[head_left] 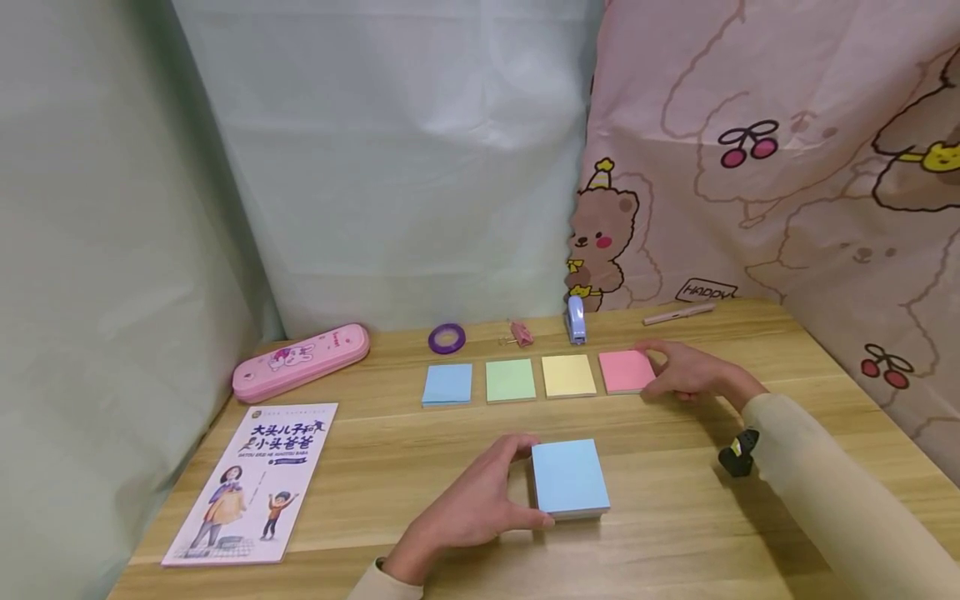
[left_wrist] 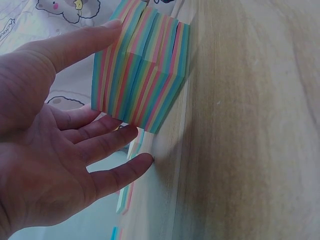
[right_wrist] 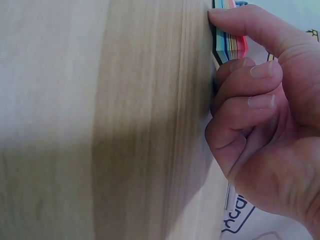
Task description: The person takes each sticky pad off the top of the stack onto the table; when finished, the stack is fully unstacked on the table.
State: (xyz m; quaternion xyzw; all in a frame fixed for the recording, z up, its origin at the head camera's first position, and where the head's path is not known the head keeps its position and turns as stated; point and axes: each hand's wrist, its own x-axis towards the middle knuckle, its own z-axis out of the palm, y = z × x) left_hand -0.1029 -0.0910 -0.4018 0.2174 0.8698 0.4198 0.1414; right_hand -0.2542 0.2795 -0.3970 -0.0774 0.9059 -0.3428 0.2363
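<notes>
A tall stack of sticky notes (head_left: 570, 475) with a blue top sheet stands at the near middle of the table; striped coloured edges show in the left wrist view. My left hand (head_left: 480, 496) holds it at its left side, thumb at the near edge and fingers toward the far edge. At the right end of a row of pads lies a pink sticky note pad (head_left: 625, 372). My right hand (head_left: 686, 371) grips its right side between thumb and index finger, the other fingers curled. Left of it are yellow (head_left: 569, 376), green (head_left: 511, 380) and blue (head_left: 447, 385) pads.
Behind the row are purple tape (head_left: 447, 338), a pink binder clip (head_left: 521, 333), a blue stapler (head_left: 576, 320) and a pink pen (head_left: 678, 314). A pink pencil case (head_left: 302, 362) and a picture book (head_left: 251, 483) lie at the left. Curtains (head_left: 397, 167) border the table.
</notes>
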